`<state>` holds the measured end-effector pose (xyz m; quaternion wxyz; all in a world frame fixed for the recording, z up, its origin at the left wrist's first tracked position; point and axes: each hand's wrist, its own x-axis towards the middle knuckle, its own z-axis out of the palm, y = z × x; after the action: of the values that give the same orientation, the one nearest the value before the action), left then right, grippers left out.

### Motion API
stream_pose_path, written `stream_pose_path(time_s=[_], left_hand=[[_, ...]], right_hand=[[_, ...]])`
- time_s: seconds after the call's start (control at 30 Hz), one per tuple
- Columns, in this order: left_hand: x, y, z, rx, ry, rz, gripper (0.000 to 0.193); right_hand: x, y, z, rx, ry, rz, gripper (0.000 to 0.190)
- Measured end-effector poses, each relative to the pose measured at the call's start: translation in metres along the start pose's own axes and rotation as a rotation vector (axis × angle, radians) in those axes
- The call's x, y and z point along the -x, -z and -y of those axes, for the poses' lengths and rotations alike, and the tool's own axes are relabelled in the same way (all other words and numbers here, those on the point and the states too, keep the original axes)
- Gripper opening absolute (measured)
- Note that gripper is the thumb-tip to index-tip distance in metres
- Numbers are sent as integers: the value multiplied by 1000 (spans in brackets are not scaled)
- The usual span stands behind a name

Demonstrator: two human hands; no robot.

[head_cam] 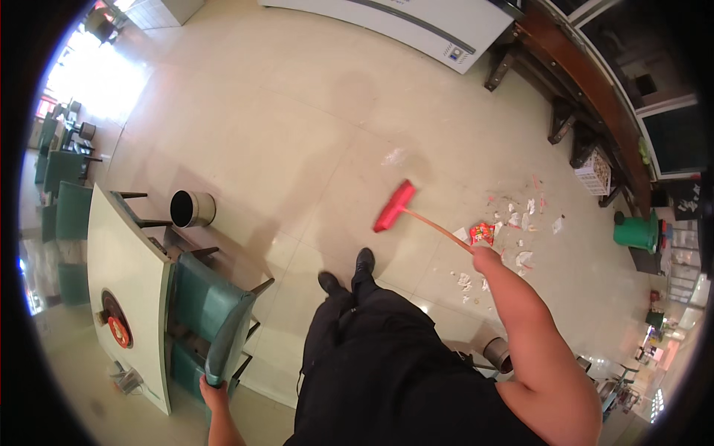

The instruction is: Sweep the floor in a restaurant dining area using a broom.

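My right hand grips the wooden handle of a broom. Its red broom head is at the tiled floor, ahead of my black shoes. Beside the handle and to its right lies scattered litter: a red printed wrapper, crumpled white tissues and small scraps. My left hand holds the top edge of the backrest of a green upholstered chair, which stands at a white table. The fingertips of my left hand are partly hidden by the backrest.
A round bin stands near the table legs, another metal bin by my right side. A white chest freezer is ahead. A white plastic crate and a green bin stand at the right. A red dish sits on the table.
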<state>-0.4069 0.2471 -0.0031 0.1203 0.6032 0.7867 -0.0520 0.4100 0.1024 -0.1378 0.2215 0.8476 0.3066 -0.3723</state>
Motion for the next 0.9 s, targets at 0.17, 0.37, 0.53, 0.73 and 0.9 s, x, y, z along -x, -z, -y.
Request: stream_pose_path(time_s=[0.17, 0.37, 0.53, 0.73, 0.9], left_hand=[[-11, -3, 27, -125, 26, 89, 58], [-67, 14, -9, -377, 122, 523, 63], [-190, -19, -18, -998, 12, 1579, 57], [-319, -94, -274, -455, -1462, 727, 44], [-284, -40, -505, 421, -640, 765, 43]], right_hand=[[37, 22, -52, 2, -407, 39, 29], [57, 2, -98, -218, -604, -90, 24], [76, 4, -79, -497, -538, -251, 21], [66, 90, 16, -511, -236, -268, 27], [-24, 143, 120, -510, 141, -208, 33]])
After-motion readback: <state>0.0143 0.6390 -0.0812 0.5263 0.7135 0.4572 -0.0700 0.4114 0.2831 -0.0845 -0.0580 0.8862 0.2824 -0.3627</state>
